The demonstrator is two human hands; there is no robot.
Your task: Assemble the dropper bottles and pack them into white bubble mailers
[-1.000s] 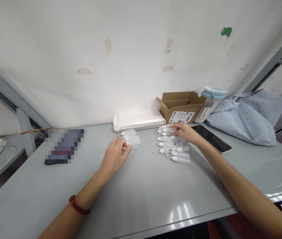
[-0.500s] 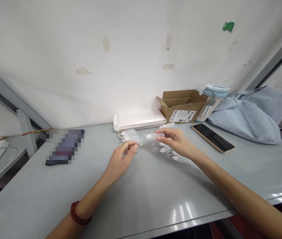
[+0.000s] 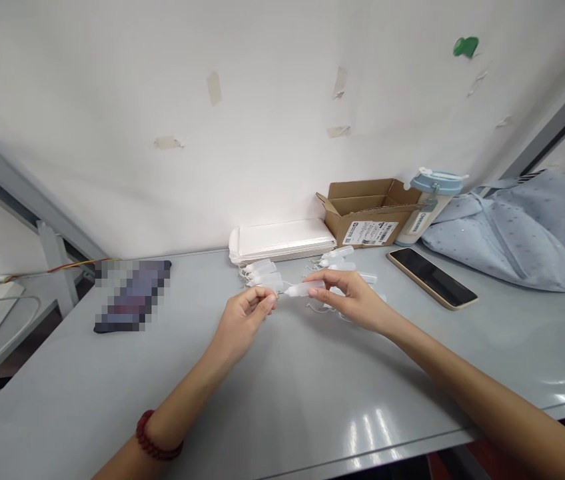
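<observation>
My right hand (image 3: 347,293) holds a small translucent squeeze bottle (image 3: 302,289) by its body between thumb and fingers, just above the table. The bottle lies sideways, its narrow nozzle pointing left. Thumb and fingers of my left hand (image 3: 247,317) pinch the end of a thin white strap at the nozzle; the very end is hidden by the fingertips. Behind my left hand lies a group of similar bottles (image 3: 261,269) with thin straps. Several more bottles (image 3: 341,253) lie behind and under my right hand, partly covered by it.
A flat white box stack (image 3: 282,241) stands against the wall beside an open cardboard box (image 3: 370,213). To the right are a cup with a blue lid (image 3: 427,207), a phone (image 3: 432,277) and a light blue bag (image 3: 502,233). A blurred dark item (image 3: 135,297) lies left.
My right hand has brought the bottle slightly down and left. The fingers of my left hand have closed at the strap near its nozzle, where before there was a gap.
</observation>
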